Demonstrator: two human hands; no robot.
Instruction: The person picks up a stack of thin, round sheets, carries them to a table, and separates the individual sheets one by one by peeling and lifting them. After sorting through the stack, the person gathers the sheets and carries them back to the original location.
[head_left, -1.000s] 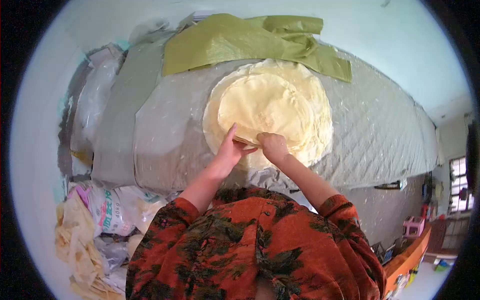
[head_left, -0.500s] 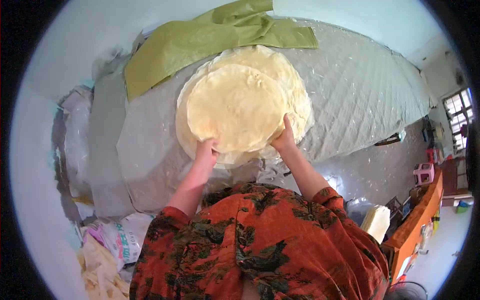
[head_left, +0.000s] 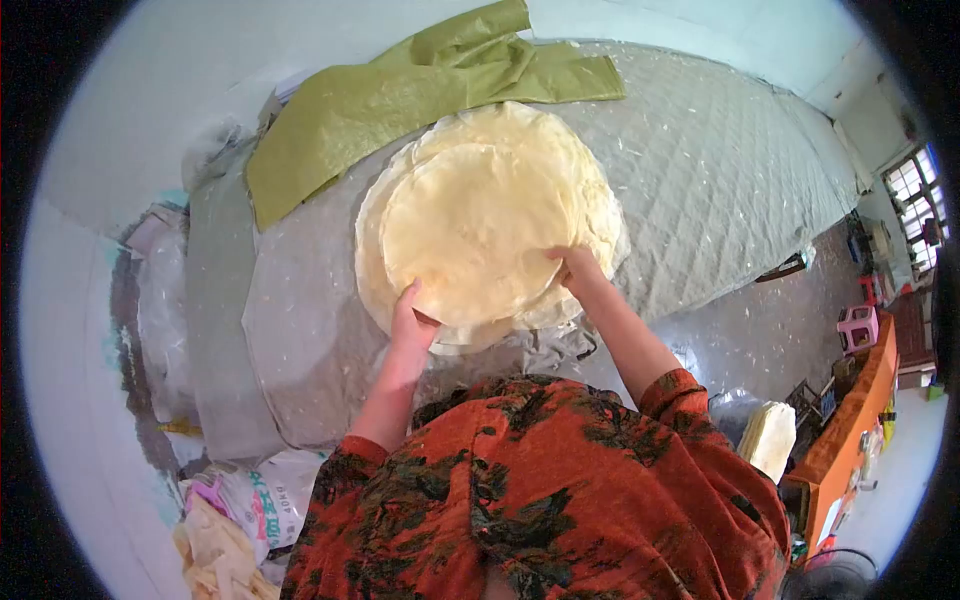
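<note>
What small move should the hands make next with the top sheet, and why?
Probably lift the top sheet clear of the stack. The left hand and right hand both grip its near edge, and it sits offset from the sheets beneath.

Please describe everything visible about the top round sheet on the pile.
The top round sheet is thin, pale yellow and dough-like, faintly mottled. It lies flat on a pile of wider sheets on the grey quilted cover. The left hand touches its near edge, the right hand its right edge.
</note>
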